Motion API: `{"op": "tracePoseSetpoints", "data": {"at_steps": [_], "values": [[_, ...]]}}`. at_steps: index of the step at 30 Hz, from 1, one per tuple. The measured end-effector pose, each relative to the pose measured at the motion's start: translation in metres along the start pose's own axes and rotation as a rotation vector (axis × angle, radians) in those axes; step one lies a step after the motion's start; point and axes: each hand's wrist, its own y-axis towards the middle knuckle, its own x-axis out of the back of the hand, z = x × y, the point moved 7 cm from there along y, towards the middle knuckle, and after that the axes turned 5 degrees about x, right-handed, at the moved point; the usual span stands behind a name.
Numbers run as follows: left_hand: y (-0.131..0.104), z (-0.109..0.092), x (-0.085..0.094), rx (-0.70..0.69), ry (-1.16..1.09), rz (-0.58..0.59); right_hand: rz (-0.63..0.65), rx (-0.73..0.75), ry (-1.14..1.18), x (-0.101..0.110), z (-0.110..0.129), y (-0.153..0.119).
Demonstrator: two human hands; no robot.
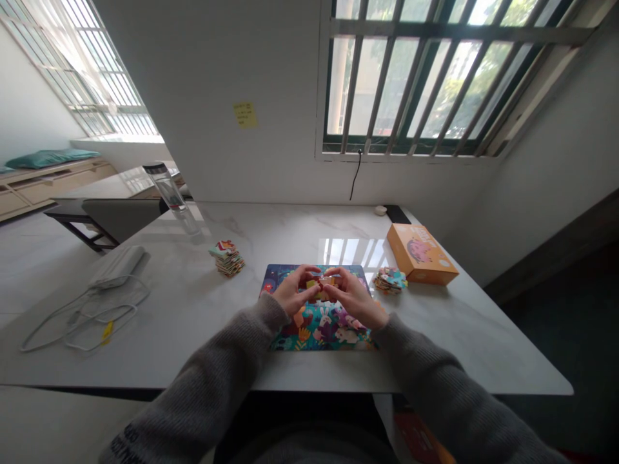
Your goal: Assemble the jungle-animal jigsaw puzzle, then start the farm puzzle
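My left hand point(298, 291) and my right hand point(352, 298) meet above a colourful picture board point(314, 338) printed with rabbits and plants on teal and purple. Between the fingertips of both hands are small yellowish puzzle pieces point(323, 288); fingers partly cover them, so I cannot tell how many. Both hands are closed on them. To the left of the board stands a stack of puzzle pieces point(229, 259). Another, lower pile of puzzle pieces point(391, 280) lies just right of the board, near my right hand.
An orange box point(422, 254) lies at the right, with a dark flat object point(397, 214) and a small white item point(380, 211) behind it. On the left are a glass bottle point(167, 187), a white power bank-like device point(120, 266) and a looped white cable point(82, 325).
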Motion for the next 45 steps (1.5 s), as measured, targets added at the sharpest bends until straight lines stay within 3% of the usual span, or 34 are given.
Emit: {"op": "tracePoseSetpoints", "data": {"at_steps": [3,8,11,15,19,21,24,26,28,30,32,35,39,45], "values": [[0.026,0.014,0.016,0.084,-0.041,-0.041,-0.043,0.044,-0.053,0.011,0.000,-0.001],[0.082,0.043,0.080,0.236,0.375,-0.357,-0.156,0.093,-0.281,0.048,-0.004,-0.011],[0.106,0.055,0.103,0.287,0.480,-0.418,-0.180,0.129,-0.396,0.059,-0.001,-0.017],[0.115,0.062,0.119,0.326,0.634,-0.493,-0.176,0.178,-0.465,0.060,0.008,-0.022],[0.111,0.056,0.122,0.291,0.770,-0.522,-0.230,0.230,-0.491,0.067,0.017,-0.027],[0.108,0.048,0.113,0.228,0.826,-0.498,-0.251,0.244,-0.510,0.073,0.020,-0.030],[0.101,0.034,0.077,0.141,0.859,-0.363,-0.251,0.221,-0.596,0.079,0.021,-0.037],[0.090,0.025,0.037,0.079,0.851,-0.182,-0.228,0.207,-0.693,0.082,0.020,-0.044],[0.072,0.013,-0.015,-0.065,0.904,0.098,-0.187,0.223,-0.796,0.082,0.017,-0.053],[0.051,0.000,-0.052,-0.180,0.975,0.194,-0.139,0.244,-0.894,0.081,0.012,-0.063],[0.034,-0.007,-0.076,-0.233,1.061,0.234,-0.117,0.234,-0.997,0.084,0.007,-0.075],[0.021,-0.008,-0.094,-0.222,1.132,0.269,-0.123,0.187,-1.121,0.092,0.000,-0.091],[0.017,0.000,-0.096,-0.161,1.148,0.300,-0.130,0.109,-1.151,0.105,-0.007,-0.101],[0.015,0.010,-0.094,-0.122,1.077,0.359,-0.239,-0.016,-0.855,0.122,-0.014,-0.102]]}}
